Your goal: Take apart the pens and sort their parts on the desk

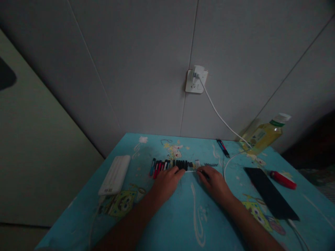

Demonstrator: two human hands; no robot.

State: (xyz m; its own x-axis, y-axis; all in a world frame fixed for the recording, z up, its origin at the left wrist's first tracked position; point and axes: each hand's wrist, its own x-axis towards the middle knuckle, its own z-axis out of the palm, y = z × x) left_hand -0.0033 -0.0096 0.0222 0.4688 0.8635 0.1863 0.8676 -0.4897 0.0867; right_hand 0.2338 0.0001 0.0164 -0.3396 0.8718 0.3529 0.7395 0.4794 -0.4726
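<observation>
My left hand [168,182] is closed, with its fingertips at one end of a thin white pen refill [190,171]. The other end meets the closed fingers of my right hand [214,180]. Just beyond the hands lies a row of pen parts: red, blue and white barrels [159,168], several short black pieces [181,164], a small dark cluster [190,164], slim silvery tubes [198,163] and what look like small springs [210,165]. My left hand partly covers the lower ends of the barrels. The fingertips are small and dim in this light.
A white power bank [115,174] lies at left. On the right are a dark phone-like slab [270,191], a red-handled tool [283,180], a pen [223,148] and a bottle of yellow liquid [265,136]. A white cable [216,109] runs from the wall socket [195,83] across the blue tablecloth [180,223].
</observation>
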